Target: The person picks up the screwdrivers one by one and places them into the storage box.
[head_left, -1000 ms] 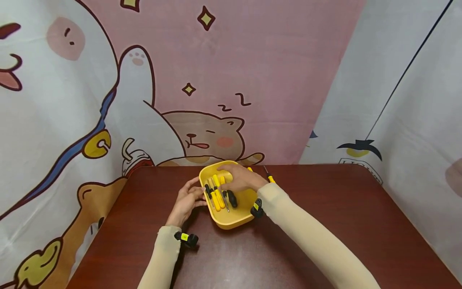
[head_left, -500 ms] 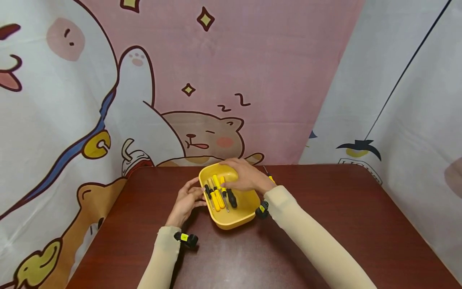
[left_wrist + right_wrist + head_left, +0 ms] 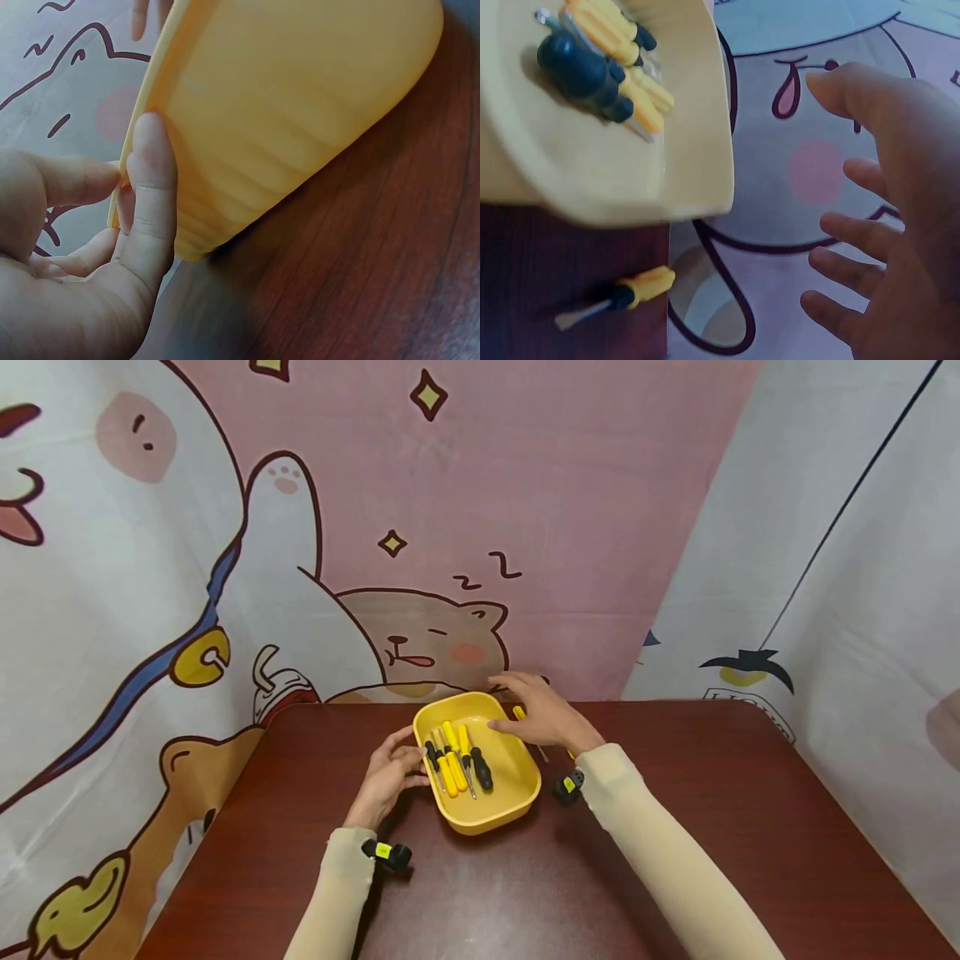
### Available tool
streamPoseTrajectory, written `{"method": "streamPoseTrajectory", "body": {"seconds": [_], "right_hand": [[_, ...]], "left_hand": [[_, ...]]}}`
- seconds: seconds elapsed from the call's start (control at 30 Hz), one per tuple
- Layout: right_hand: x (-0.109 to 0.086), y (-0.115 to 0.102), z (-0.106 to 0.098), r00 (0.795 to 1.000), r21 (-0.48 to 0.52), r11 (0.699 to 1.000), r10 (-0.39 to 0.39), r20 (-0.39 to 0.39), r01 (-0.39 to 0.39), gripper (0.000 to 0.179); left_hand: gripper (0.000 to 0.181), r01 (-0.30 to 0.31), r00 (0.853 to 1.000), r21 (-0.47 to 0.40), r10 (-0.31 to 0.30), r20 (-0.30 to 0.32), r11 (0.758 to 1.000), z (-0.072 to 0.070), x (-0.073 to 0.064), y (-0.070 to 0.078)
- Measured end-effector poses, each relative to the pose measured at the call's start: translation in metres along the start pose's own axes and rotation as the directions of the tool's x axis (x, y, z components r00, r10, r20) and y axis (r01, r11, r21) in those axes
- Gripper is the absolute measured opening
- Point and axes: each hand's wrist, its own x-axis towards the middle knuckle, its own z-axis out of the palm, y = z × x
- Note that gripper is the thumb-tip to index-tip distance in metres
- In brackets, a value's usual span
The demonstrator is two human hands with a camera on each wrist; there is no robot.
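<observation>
A yellow plastic bin (image 3: pixel 510 785) stands on the table, its long side slanting away from me. Inside lie several small screwdrivers, some with yellow handles (image 3: pixel 452 772) and one with a thick black handle (image 3: pixel 482 770). My left hand (image 3: pixel 384 781) pinches the left rim; in the left wrist view the thumb (image 3: pixel 152 172) lies along the bin's outer wall with fingertips at the edge. Over the right rim hovers my right hand (image 3: pixel 549 714), fingers spread and holding nothing. Beneath it on the table lies a screwdriver with a yellow handle (image 3: pixel 651 285), partly covered in the head view.
Another yellow-handled tool (image 3: pixel 572 754) peeks out beside my right wrist, mostly hidden. The brown wooden table (image 3: pixel 720 810) reaches back to a cartoon-printed cloth (image 3: pixel 600 527) hanging right behind its far edge.
My right hand has moved from over the bin to the right, past its rim, uncovering the bin's right part. The left hand and the bin have stayed put.
</observation>
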Motion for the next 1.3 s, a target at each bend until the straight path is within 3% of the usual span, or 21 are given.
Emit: {"method": "streamPoseTrajectory", "body": {"seconds": [0.17, 0.67, 1.3], "right_hand": [[-0.004, 0.017, -0.002, 1.0, 0.013, 1.0, 0.009, -0.028, -0.009, 0.078], [-0.018, 0.063, 0.003, 0.987, 0.063, 0.985, 0.16, -0.012, -0.159, 0.08], [-0.015, 0.094, 0.018, 0.943, 0.017, 0.943, 0.332, 0.023, -0.333, 0.083]], "left_hand": [[0.059, 0.001, 1.0, -0.01, -0.001, 0.001, 1.0, 0.0, 0.0, 0.0], [0.06, -0.004, 1.0, -0.013, 0.004, 0.004, 1.0, -0.001, 0.001, -0.001], [0.06, 0.009, 1.0, -0.008, -0.009, -0.016, 1.0, 0.002, 0.0, 0.001]]}}
